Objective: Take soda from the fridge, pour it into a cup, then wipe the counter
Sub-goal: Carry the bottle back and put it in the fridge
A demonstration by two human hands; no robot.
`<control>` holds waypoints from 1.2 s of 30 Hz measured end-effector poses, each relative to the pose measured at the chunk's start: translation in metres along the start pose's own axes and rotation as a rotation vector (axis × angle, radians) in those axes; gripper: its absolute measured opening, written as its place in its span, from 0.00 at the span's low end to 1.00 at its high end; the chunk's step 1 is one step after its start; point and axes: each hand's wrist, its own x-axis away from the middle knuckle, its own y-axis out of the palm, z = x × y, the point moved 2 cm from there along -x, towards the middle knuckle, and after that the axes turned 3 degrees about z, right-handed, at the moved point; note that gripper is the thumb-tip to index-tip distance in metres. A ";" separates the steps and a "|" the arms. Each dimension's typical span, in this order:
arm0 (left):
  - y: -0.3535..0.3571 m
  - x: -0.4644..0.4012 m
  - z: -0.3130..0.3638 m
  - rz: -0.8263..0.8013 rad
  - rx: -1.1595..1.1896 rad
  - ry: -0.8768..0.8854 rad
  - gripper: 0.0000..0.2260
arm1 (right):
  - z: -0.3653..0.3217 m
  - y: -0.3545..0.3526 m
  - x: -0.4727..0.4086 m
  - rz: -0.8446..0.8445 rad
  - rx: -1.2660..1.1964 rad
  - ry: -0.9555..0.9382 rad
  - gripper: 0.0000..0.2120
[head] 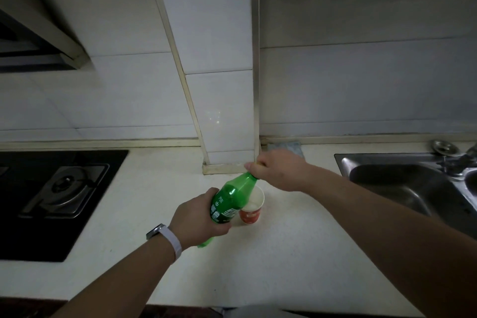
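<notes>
A green soda bottle (233,197) leans with its neck up and to the right, above the white counter (296,253). My left hand (198,219) is wrapped around its labelled lower body. My right hand (277,170) is closed over the bottle's top, hiding the cap. Just behind the bottle stands a red paper cup (254,210) with a white inside, upright on the counter; pale liquid seems to sit in its bottom. The bottle partly covers the cup's left side.
A black gas hob (51,196) fills the counter's left side. A steel sink (402,183) with a tap lies at the right. A folded grey-blue cloth (286,146) rests against the back wall beside a tiled column (227,111). Utensils hang at the top right.
</notes>
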 end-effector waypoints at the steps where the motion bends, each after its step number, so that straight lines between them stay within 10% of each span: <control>1: 0.001 0.000 0.003 0.002 -0.019 -0.006 0.26 | 0.001 0.003 -0.002 0.015 0.011 0.038 0.28; 8: 0.001 0.001 0.006 0.039 -0.035 -0.034 0.27 | 0.005 -0.003 0.007 0.075 -0.221 -0.075 0.14; 25: 0.006 0.011 0.033 0.142 -0.097 -0.141 0.28 | 0.029 -0.004 0.006 0.091 -0.082 -0.084 0.21; 36: 0.004 0.020 0.046 0.168 -0.121 -0.180 0.27 | 0.035 -0.017 0.014 -0.025 -0.225 -0.246 0.07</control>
